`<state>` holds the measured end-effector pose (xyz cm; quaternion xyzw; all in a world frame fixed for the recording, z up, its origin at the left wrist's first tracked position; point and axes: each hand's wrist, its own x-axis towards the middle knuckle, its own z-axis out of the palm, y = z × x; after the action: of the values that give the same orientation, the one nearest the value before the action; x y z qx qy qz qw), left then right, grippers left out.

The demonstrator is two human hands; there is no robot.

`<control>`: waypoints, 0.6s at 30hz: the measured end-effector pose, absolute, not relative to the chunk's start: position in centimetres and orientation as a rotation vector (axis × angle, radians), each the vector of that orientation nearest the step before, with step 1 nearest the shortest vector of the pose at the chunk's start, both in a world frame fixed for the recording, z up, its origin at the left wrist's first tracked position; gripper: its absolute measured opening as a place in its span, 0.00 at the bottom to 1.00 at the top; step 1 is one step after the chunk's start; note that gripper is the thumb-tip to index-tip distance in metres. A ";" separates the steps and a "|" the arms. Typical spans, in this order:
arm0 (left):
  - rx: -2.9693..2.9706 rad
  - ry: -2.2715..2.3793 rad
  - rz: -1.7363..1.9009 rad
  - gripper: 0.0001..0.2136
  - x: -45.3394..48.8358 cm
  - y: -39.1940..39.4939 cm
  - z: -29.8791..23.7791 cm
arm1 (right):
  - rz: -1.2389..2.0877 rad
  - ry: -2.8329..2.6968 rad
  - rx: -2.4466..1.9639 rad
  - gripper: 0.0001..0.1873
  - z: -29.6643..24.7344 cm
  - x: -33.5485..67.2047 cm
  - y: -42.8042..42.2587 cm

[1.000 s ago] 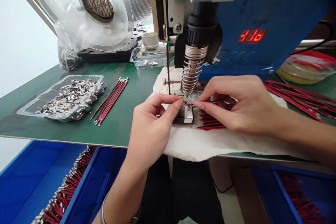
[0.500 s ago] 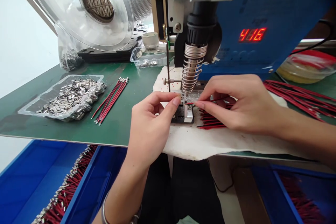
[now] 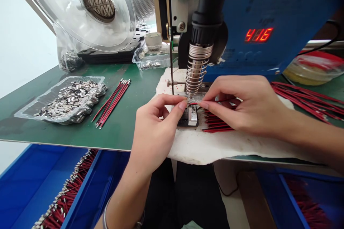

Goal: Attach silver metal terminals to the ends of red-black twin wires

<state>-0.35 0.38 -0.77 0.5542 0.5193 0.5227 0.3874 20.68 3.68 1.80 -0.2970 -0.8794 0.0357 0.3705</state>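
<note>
Under the spring-wrapped soldering iron (image 3: 197, 66) of a blue machine, my two hands face each other. My right hand (image 3: 239, 103) pinches a red-and-black wire (image 3: 194, 103), its red end pointing left. Thumb and forefinger of my left hand (image 3: 158, 125) are pressed together at that end; whatever they hold is hidden by the fingertips. Directly below sits a small metal fixture block (image 3: 192, 116). More red-and-black wires (image 3: 217, 121) lie in a bundle beneath my right hand, on a white cloth (image 3: 193, 150).
Left on the green table (image 3: 120, 128) are a clear tray (image 3: 29, 114) of small metal cylinders and several wires (image 3: 114, 102) with metal ends. A clear fume hood (image 3: 64, 14) stands behind. More wires (image 3: 303, 98) lie right. Blue bins (image 3: 34, 175) sit below the edge.
My left fingertips have shifted slightly right, closing the gap to the wire's red end. The wire has risen a little off the fixture block; my right hand is nearly still.
</note>
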 end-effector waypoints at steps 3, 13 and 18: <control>1.395 1.320 1.341 0.08 -0.3 0.4 -0.8 | 0.084 -2.255 -0.766 0.06 1.7 20.6 3.7; 1.364 1.324 1.348 0.08 -0.3 0.4 -0.9 | 0.121 -2.218 -0.858 0.07 1.8 20.4 3.3; 1.346 1.332 1.347 0.09 -0.4 0.1 -0.7 | 0.144 -2.210 -0.886 0.06 1.8 20.3 3.2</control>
<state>-0.36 0.14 -0.75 0.5314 0.5259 0.5320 0.3974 20.27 3.19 1.75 -0.3454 -0.8610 0.0560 0.3691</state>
